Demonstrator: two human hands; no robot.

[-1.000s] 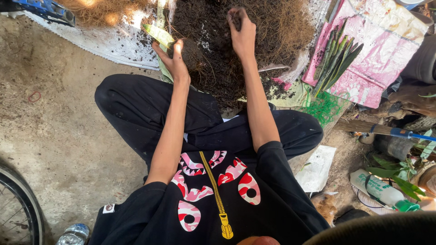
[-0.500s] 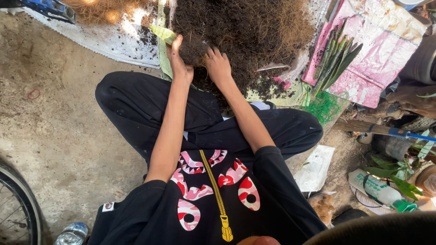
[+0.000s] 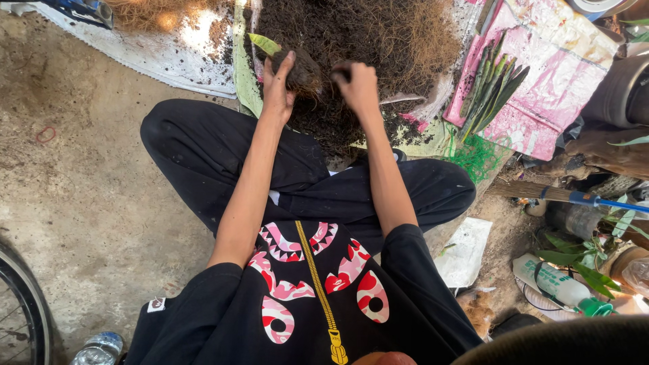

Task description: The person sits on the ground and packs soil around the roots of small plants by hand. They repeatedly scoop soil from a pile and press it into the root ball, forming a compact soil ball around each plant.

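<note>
I sit cross-legged on the ground before a pile of brown coconut fibre and dark soil (image 3: 378, 34). My left hand (image 3: 277, 84) grips a small plant by its dark root clump (image 3: 303, 73), its green leaf (image 3: 265, 43) sticking up and left. My right hand (image 3: 358, 84) is closed around a handful of fibre beside that clump.
A bundle of green stiff-leaved cuttings (image 3: 492, 84) lies on a pink sheet (image 3: 554, 81) at right. A white sack (image 3: 162, 54) lies at upper left. A broom (image 3: 574, 197), a plastic bottle (image 3: 558, 284), a bicycle wheel (image 3: 20, 311) and a water bottle (image 3: 101, 348) surround me.
My right hand has come back from the far part of the pile to the plant's roots. My left hand has shifted slightly right with the plant.
</note>
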